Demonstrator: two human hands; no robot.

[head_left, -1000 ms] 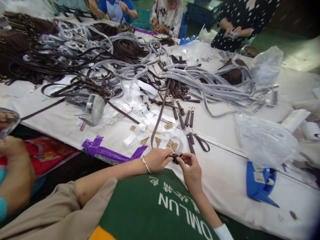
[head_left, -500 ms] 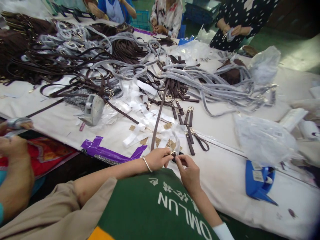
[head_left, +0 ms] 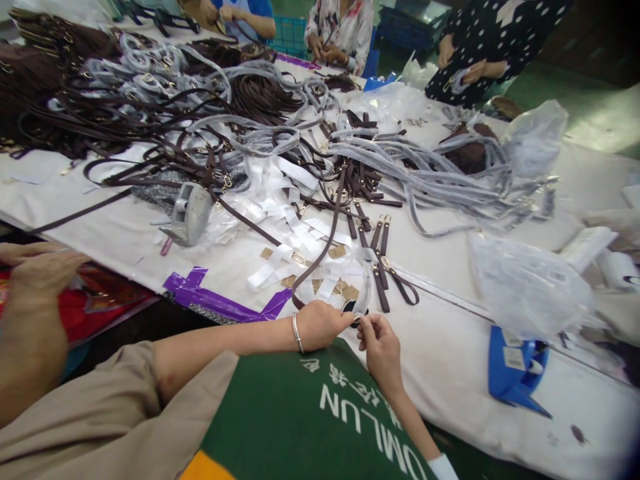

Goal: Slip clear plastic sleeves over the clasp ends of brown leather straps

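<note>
At the table's near edge my left hand [head_left: 325,325], with a bangle at the wrist, is closed on a brown strap [head_left: 323,257] that curves down from the pile into it. Close beside it on the right, my right hand [head_left: 381,343] pinches at the same spot, fingertips nearly touching the left thumb. Between them a small metal glint shows, too small to name. A pale translucent strip [head_left: 366,290] arches up just beyond the fingertips. Short brown straps with metal clasps [head_left: 384,233] lie past the hands, near white strips and small tan pieces [head_left: 337,252].
Brown straps and grey-wrapped straps [head_left: 380,157] are heaped across the table. A grey tape dispenser [head_left: 193,213] stands left, a blue dispenser [head_left: 517,367] right, near a clear plastic bag [head_left: 530,280]. Purple tape [head_left: 215,300] marks the near edge. A co-worker's arm [head_left: 37,307] is at left; others stand opposite.
Both hands have moved slightly right and down, still together. The brown strap now bends in a wider curve near my left hand. The co-worker's hand at left has shifted.
</note>
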